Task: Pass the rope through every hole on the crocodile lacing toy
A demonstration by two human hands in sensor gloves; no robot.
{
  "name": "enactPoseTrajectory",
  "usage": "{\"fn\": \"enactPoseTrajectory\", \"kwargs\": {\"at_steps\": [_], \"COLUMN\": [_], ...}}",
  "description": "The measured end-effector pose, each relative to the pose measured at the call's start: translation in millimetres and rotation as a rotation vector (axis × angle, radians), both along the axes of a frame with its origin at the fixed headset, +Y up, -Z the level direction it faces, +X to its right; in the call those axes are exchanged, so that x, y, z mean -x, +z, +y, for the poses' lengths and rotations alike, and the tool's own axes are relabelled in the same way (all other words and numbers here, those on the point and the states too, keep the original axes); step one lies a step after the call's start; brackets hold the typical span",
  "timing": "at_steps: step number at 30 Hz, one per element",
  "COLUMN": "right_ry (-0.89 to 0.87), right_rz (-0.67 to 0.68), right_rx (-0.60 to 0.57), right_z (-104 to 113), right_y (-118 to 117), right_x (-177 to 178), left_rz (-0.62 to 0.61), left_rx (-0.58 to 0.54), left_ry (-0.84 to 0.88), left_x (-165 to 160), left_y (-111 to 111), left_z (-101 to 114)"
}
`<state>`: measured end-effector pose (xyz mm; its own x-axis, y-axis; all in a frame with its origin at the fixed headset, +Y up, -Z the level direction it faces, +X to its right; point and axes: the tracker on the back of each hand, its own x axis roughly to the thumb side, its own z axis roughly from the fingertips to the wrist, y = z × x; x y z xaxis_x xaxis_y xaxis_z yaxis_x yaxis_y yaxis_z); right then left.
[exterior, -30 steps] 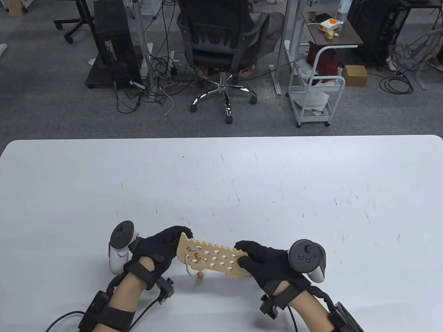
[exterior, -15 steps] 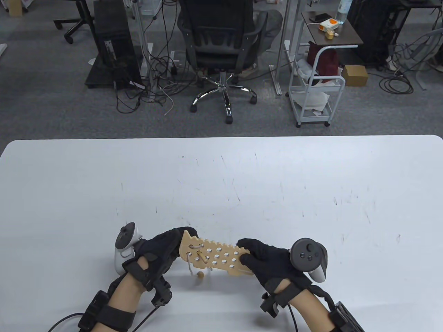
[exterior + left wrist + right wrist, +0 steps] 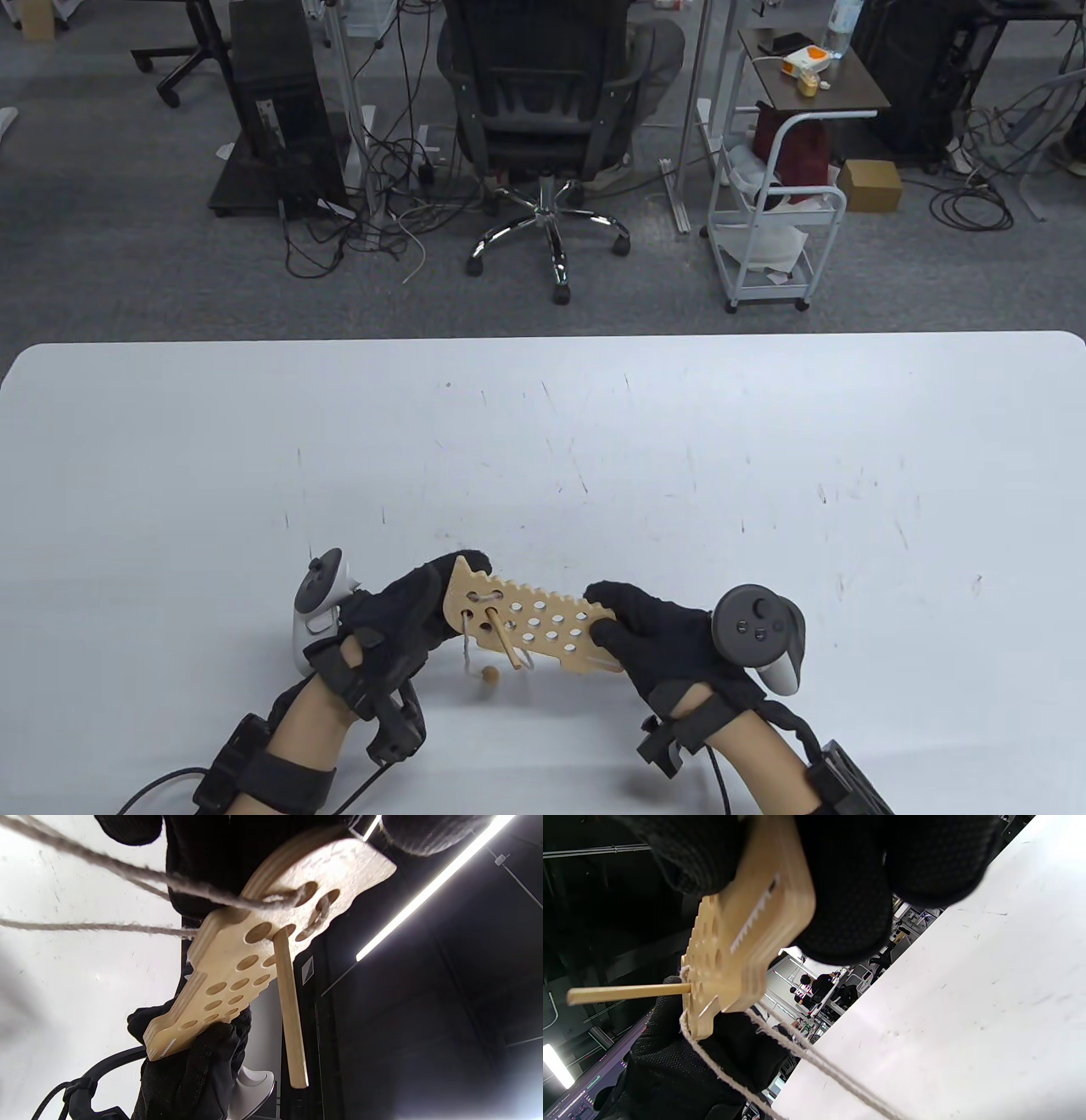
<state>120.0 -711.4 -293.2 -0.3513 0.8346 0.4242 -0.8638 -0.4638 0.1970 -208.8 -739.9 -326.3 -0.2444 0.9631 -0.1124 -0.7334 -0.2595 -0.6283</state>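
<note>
Both hands' grip tight on croc toy

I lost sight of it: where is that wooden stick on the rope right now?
In the table view the wooden stick pokes through a hole near the crocodile board's left end, beside the left hand.

Bare tabletop beyond crocodile board; near side blocked by wooden needle, hanging rope, bead.

Pale tan wooden crocodile toy dotted with round holes, beige rope, black gloves, white scuffed table
</note>
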Motion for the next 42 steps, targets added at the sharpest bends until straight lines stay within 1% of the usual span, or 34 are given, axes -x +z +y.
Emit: {"fn": "enactPoseTrajectory", "kwargs": {"at_steps": [5, 15, 18, 21, 23, 25, 26, 28, 30, 31, 35, 39, 42], "right_ry": [0.001, -0.019, -0.023, -0.028, -0.029, -0.03, -0.03, -0.03, -0.028, -0.027, -0.021, -0.011, -0.007], "right_rz": [-0.026, -0.043, -0.049, -0.063, -0.069, -0.082, -0.086, -0.097, -0.111, -0.115, -0.138, -0.154, -0.154], "right_rx": [-0.015, -0.034, -0.038, -0.04, -0.04, -0.042, -0.042, -0.042, -0.039, -0.037, -0.03, -0.024, -0.021], "right_z": [1.9, 2.5, 2.7, 3.4, 3.6, 4.4, 4.5, 4.7, 4.9, 4.8, 4.8, 5.3, 5.2], "right_y": [1.2, 0.7, 0.5, 0.3, 0.0, 0.0, -0.1, -0.4, -0.6, -0.8, -1.3, -1.2, -1.2], "right_x": [-1.0, -3.8, -4.4, -6.4, -7.2, -8.8, -9.3, -10.5, -12.0, -12.4, -14.5, -15.5, -15.1], "left_rz": [-0.005, 0.048, 0.069, 0.121, 0.18, 0.27, 0.302, 0.351, 0.414, 0.427, 0.477, 0.529, 0.534], "left_rx": [-0.006, -0.034, -0.041, -0.069, -0.118, -0.215, -0.256, -0.304, -0.391, -0.421, -0.602, -0.744, -0.821], "left_ry": [0.003, -0.053, -0.071, -0.117, -0.185, -0.282, -0.316, -0.361, -0.44, -0.472, -0.626, -0.705, -0.77], "left_x": [-0.1, 5.3, 7.1, 11.9, 16.9, 23.6, 26.6, 30.0, 31.3, 31.1, 25.9, 17.3, 11.3], "left_y": [-0.2, -1.4, -2.0, -2.3, -2.1, -1.5, -1.5, 0.5, 3.0, 4.2, 11.8, 20.1, 24.7], "left_z": [-0.6, 0.0, -0.2, 2.7, 8.2, 15.7, 18.9, 24.6, 31.2, 33.9, 46.2, 52.9, 55.7]}}
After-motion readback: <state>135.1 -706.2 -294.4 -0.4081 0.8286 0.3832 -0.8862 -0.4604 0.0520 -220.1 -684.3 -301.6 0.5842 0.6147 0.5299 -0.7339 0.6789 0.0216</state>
